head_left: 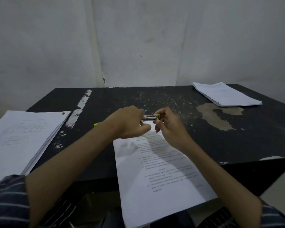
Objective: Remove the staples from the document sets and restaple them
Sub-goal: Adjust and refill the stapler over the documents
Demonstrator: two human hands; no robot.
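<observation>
Both hands meet above the top edge of a printed document set (158,175) that lies on a worn black table (155,97) and overhangs its near edge. The left hand (130,124) and the right hand (169,124) each grip one end of a small metal stapler (150,117) with a yellow-green tip. A thick paper stack (23,137) lies at the left, and a thinner pile (225,94) sits at the far right corner.

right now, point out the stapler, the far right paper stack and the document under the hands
stapler (150,118): head view, metal body.
far right paper stack (227,94): head view, top sheet.
document (161,175): head view, printed top page.
</observation>
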